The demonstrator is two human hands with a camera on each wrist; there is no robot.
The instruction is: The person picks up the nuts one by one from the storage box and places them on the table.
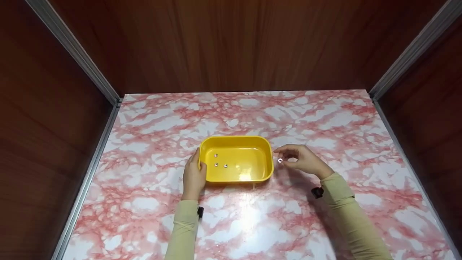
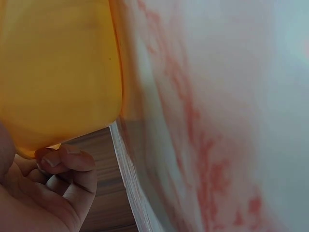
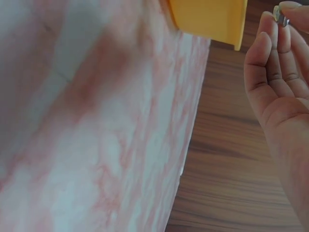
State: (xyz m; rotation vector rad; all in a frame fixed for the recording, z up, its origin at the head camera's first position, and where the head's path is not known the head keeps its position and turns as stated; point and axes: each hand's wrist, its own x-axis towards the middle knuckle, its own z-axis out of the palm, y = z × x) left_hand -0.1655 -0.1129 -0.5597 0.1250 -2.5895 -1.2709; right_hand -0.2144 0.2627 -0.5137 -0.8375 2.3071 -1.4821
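A yellow plastic tray point(image 1: 249, 153) with rounded corners stands on the table, and three small silver nuts point(image 1: 225, 166) lie in its left part. My left hand point(image 1: 194, 177) grips the tray's left wall, thumb over the rim and fingers along the outside; the left wrist view shows those curled fingers point(image 2: 79, 164) against the wall. Just beyond the right wall, my right hand point(image 1: 301, 159) pinches another small metal nut point(image 1: 280, 160) between thumb and fingers. That nut point(image 3: 280, 17) also shows at the fingertips in the right wrist view, above table height.
The table point(image 1: 158, 216) has a glossy red-and-white marbled top. Dark wood-grain panels point(image 1: 231, 43) rise behind it and on both sides, with grey metal rails point(image 1: 79, 57) at the corners. A black band point(image 1: 317, 192) sits at the right wrist.
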